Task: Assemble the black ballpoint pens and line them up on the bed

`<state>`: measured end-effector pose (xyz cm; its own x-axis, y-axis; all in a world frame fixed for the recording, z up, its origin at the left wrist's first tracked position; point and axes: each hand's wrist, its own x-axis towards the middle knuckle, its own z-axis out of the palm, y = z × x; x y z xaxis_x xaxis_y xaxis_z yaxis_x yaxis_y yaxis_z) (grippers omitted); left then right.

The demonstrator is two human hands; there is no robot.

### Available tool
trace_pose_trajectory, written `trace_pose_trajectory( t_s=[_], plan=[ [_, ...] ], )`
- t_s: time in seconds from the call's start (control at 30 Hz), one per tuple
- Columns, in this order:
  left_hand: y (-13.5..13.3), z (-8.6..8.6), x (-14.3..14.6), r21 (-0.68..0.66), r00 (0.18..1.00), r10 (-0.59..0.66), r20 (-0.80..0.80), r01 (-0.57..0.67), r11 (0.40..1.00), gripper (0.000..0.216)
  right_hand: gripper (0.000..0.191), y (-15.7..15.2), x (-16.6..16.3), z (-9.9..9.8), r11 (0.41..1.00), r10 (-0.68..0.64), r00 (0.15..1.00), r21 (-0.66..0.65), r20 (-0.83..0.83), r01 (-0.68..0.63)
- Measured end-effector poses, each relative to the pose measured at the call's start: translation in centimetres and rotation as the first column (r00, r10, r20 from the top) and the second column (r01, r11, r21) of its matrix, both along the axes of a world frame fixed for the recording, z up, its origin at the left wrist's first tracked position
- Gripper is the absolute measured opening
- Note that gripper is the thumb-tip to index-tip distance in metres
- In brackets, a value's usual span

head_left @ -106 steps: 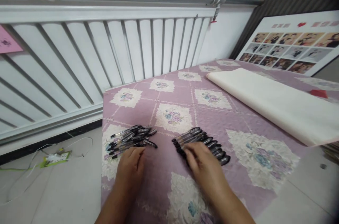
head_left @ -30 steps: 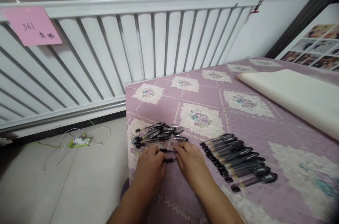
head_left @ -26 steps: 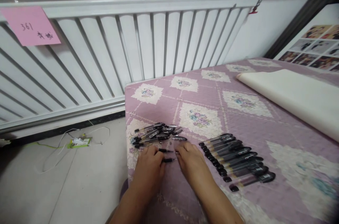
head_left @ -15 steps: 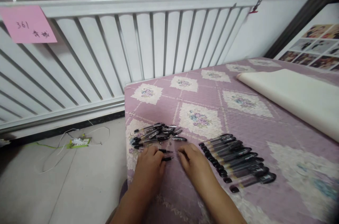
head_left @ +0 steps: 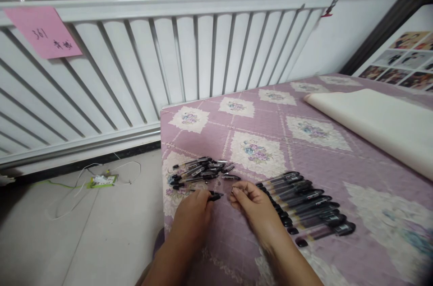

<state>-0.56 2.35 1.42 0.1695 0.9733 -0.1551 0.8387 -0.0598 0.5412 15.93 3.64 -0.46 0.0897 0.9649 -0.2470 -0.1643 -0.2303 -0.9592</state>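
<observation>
My left hand (head_left: 194, 214) is closed on a pen (head_left: 215, 196), whose dark front end and thin tip stick out to the right past my fingers. To the right of that tip, my right hand (head_left: 252, 200) is curled with thumb and forefinger pinched; whatever small thing sits between them is too tiny to name. Beyond my left hand lies a loose pile of pen parts (head_left: 203, 171), black caps and clear barrels among them. One black pen cap (head_left: 232, 177) lies just behind my right fingertips. Beside my right hand, several pens (head_left: 307, 202) lie side by side in a slanted row.
A purple floral cloth (head_left: 216, 135) covers the surface under the pens. At the right lies a folded cream sheet (head_left: 375, 119). A white radiator (head_left: 203, 56) stands behind, with a pink note (head_left: 43, 33) on it. On the floor at left is a power strip (head_left: 103, 181) with cords.
My right hand has turned and curled, its thumb and forefinger now pinched and slightly raised. My left hand keeps its hold, with the dark pen ends beside it closer together. The view shifted slightly.
</observation>
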Motion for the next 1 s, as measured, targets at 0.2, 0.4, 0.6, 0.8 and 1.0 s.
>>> trace_pose_trajectory(
  t_s=[0.2, 0.4, 0.6, 0.8, 1.0],
  plan=[
    [-0.16, -0.22, 0.01, 0.065, 0.999, -0.022, 0.032, 0.02, 0.998, 0.019, 0.038, 0.06, -0.02, -0.01, 0.999, 0.031, 0.999, -0.012, 0.008, -0.031],
    [-0.09, -0.26, 0.0, 0.102, 0.997, -0.05, 0.061, 0.043, 0.994, 0.022, 0.032, 0.11, 0.01, -0.24, 0.999, 0.046, 0.998, 0.026, 0.039, -0.047],
    [-0.1, -0.46, -0.18, 0.135, 0.996, -0.049, 0.069, 0.04, 0.99, 0.023, 0.024, 0.13, 0.14, -0.15, 0.988, 0.129, 0.982, 0.067, 0.139, -0.139],
    [-0.08, -0.51, -0.26, 0.144, 0.994, -0.059, 0.095, 0.045, 0.989, 0.023, 0.023, 0.0, 0.05, 0.09, 0.98, 0.17, 0.968, 0.073, 0.183, -0.186],
    [-0.06, -0.51, -0.23, 0.145, 0.991, -0.063, 0.117, 0.046, 0.988, 0.022, 0.026, -0.08, -0.08, -0.54, 0.973, 0.213, 0.969, 0.058, 0.122, -0.221]
  ],
)
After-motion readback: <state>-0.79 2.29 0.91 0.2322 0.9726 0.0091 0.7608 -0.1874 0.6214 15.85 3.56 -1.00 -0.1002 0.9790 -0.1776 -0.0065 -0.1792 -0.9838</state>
